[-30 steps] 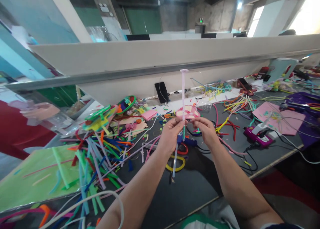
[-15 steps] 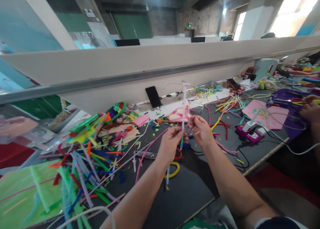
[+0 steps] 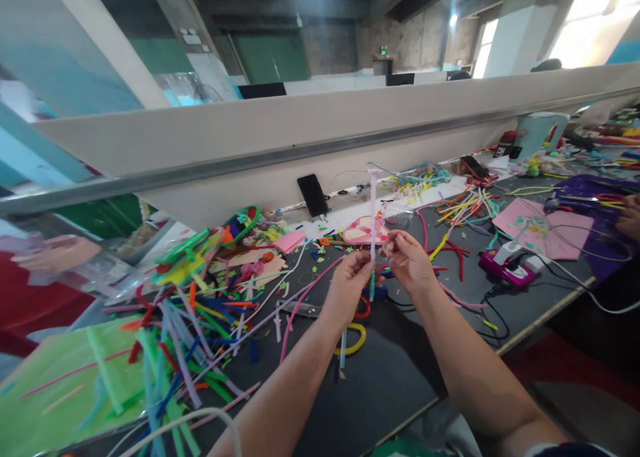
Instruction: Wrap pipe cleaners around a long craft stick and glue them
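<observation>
My left hand (image 3: 350,284) pinches a pale pink pipe cleaner (image 3: 373,207) that stands upright, its lower end green. A thin wire shows at its top. Close beside it on the right, my right hand (image 3: 407,260) has thumb and fingertips pressed together; what they hold, if anything, is too small to make out. Behind the pipe cleaner lies a pink and cream heart-shaped piece (image 3: 357,232). Scissors (image 3: 357,342) with yellow and red handles lie under my left wrist, partly hidden by it.
Loose pipe cleaners (image 3: 175,350) pile up at the left, by a green sheet (image 3: 65,390). A phone (image 3: 313,195) leans against the partition (image 3: 250,137). At the right are a purple power strip (image 3: 505,270) with cables, a pink sheet (image 3: 565,234) and another person's hand (image 3: 631,217).
The whole view has shifted slightly, so things appear a little further right. Both hands keep nearly the same pose, the pipe cleaner still upright in my left hand.
</observation>
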The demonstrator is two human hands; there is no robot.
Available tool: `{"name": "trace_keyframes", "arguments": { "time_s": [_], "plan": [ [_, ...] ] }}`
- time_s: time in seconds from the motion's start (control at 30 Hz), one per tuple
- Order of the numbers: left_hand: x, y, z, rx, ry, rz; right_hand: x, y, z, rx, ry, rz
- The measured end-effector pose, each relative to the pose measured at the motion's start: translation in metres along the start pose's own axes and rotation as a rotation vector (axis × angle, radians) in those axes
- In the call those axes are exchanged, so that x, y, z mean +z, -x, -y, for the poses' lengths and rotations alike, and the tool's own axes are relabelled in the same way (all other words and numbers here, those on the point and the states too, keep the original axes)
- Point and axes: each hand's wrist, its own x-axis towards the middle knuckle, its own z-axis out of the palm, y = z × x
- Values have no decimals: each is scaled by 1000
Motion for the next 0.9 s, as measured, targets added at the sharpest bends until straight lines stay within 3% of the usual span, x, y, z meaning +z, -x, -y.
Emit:
{"name": "trace_keyframes", "arguments": {
  "time_s": [0.37,0.9],
  "plan": [
    [-1,-2,-6,52,64,-110,0,1,-3,99,17,72],
    [-5,-5,-6,99,4,-182,0,-2,-4,155,-20,0]
  ]
}}
